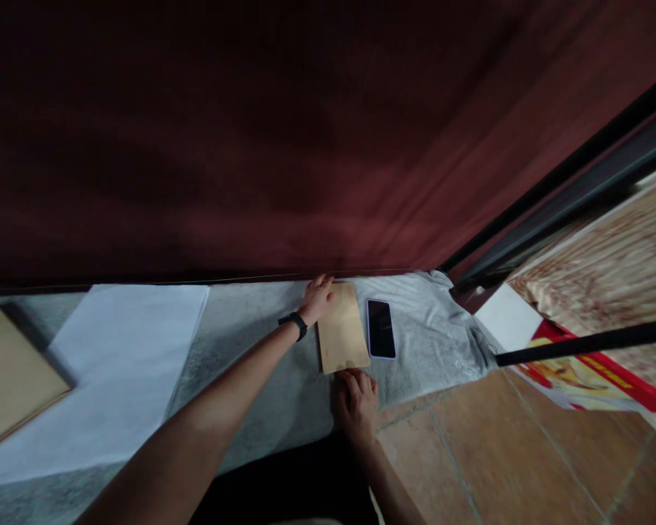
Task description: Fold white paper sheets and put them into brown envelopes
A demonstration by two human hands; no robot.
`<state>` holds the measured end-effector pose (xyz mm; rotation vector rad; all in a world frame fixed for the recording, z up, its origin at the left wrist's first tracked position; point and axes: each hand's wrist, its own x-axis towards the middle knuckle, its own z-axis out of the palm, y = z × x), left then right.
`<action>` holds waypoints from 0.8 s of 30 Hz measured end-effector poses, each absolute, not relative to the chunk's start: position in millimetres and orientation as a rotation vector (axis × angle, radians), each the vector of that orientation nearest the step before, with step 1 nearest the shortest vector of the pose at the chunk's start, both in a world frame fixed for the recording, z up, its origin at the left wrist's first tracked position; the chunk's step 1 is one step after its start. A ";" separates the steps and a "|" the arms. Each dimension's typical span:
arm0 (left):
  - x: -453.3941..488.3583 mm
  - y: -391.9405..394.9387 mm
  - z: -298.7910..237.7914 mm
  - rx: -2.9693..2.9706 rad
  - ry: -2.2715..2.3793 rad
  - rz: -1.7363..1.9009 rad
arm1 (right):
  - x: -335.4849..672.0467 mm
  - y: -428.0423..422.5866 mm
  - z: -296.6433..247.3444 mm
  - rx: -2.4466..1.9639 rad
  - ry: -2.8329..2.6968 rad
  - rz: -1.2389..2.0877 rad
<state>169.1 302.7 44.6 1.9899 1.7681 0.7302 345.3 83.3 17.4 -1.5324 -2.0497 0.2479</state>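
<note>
A flat, tan rectangular board (343,332) lies on the grey cloth-covered surface in front of me. At its far left corner is my left hand (317,299), with a black band on the wrist. Its fingers reach along the far edge and the thumb side lies against the board. My right hand (357,405) is at the near edge, knuckles bent and fingertips against the board. The fingers' undersides are hidden. Just right of the board lies a phone (381,329) with a dark screen and a pale purple case, touched by neither hand.
White paper (136,357) lies to the left, partly under a larger tan panel (14,375). A dark red wall-like surface (306,146) rises behind. Black bars (584,341), a white piece (508,315) and a red-yellow printed package (590,372) are at right, above a tiled floor (503,445).
</note>
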 end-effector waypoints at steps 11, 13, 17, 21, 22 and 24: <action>168.8 138.5 8.7 1.634 1.685 0.979 | 356.5 78.7 6.8 -1.445 -2.035 0.299; 182.6 133.6 8.3 1.589 1.656 0.976 | 355.9 79.1 5.5 -1.465 -1.978 0.305; 203.6 139.6 10.3 1.513 1.651 0.975 | 352.0 79.8 7.4 -1.497 -1.968 0.295; 207.1 141.6 10.3 1.498 1.626 1.045 | 348.6 79.7 11.5 -1.494 -1.991 0.260; 206.5 141.3 11.0 1.499 1.626 1.048 | 348.4 79.9 12.3 -1.494 -1.990 0.252; 205.0 139.5 13.8 1.507 1.636 1.030 | 349.3 80.1 13.1 -1.485 -1.987 0.248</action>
